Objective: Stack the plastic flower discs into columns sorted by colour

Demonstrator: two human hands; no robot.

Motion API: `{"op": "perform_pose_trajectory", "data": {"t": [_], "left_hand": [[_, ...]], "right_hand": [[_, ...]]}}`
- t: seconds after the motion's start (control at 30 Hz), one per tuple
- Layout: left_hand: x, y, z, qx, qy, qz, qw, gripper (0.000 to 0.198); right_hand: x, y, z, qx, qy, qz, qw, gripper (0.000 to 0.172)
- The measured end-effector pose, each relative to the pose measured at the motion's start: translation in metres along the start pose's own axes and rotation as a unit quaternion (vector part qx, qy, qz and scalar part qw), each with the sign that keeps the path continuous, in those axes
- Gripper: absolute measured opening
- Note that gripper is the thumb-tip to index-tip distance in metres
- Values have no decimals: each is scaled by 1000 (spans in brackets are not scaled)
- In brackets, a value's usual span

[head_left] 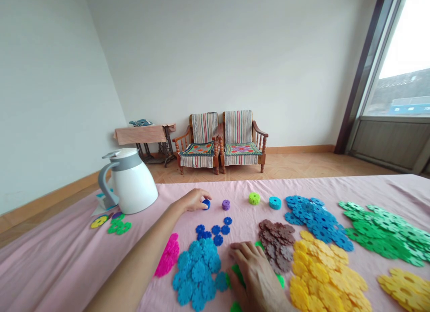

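Nearest the camera, the right hand (251,271) lies palm-down over green discs (281,281), fingers extended and loosely parted. Left hand (195,199) is nearer the dark blue stack (207,205): it sits directly below the curled fingertips, left of the purple stack (225,205). Grip or mere contact cannot be confirmed.

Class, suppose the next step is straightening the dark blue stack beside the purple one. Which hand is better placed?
Probably the left hand: it is at the dark blue stack. The right hand is farther off, over green discs beside the brown pile.
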State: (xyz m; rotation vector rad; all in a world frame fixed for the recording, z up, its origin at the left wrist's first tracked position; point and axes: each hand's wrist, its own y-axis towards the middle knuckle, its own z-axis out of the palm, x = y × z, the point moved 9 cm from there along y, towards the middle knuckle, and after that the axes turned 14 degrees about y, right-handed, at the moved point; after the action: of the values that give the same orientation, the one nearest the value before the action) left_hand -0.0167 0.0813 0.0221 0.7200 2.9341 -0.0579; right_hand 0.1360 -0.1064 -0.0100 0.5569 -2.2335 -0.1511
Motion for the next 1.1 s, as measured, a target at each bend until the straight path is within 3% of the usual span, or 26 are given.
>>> {"op": "perform_pose_trajectory", "data": {"t": [0.23,0.43,0.57,0.8,1.1], "left_hand": [[0,3,0,3,6,7,1000,29],[-7,6,2,7,36,44,998,42],[-14,7,9,5,59,66,996,34],[-11,8,15,-23,111,26,993,16],[-16,7,12,-33,157,-29,987,13]], "right_hand": [[-2,0,1,-1,-3,-5,1000,27],[-1,0,1,-2,-2,0,1000,27],[0,1,0,-1,2,-1,1000,28],[-1,1,0,4,4,6,1000,29],[2,2,-1,9,6,12,1000,28]]}}
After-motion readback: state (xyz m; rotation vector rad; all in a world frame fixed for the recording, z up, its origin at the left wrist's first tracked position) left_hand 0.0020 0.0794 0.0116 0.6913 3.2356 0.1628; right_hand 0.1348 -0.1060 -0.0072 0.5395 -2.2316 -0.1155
